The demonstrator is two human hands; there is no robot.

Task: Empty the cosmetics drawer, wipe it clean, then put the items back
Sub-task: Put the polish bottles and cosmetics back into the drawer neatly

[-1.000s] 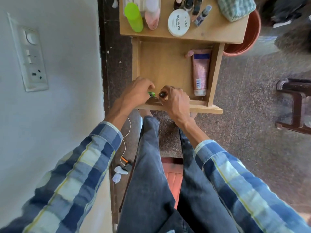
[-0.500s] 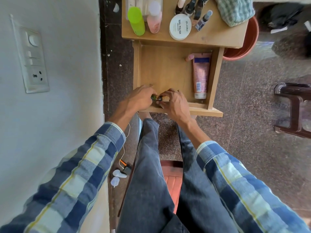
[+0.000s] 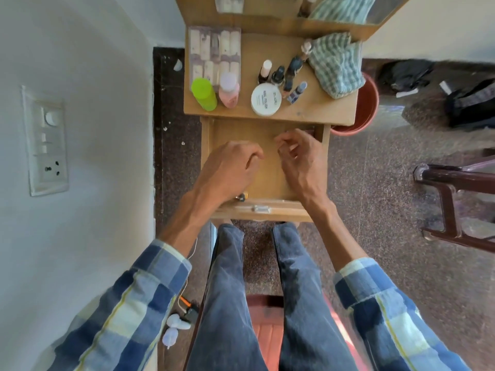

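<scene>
Both my hands hover over the open wooden drawer (image 3: 233, 129), left hand (image 3: 230, 167) and right hand (image 3: 300, 156), fingers loosely curled, holding nothing; bottles parked on the wooden tabletop (image 3: 316, 111) so it's wipeable.

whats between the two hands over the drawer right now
In the head view, only bare wooden drawer floor shows between the left hand and the right hand. The small dark bottle lies nearer, by the front wall.

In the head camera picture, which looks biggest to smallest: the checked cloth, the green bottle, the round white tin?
1. checked cloth, clearly biggest.
2. and 3. round white tin and green bottle look about alike, so I won't rank them.
</scene>
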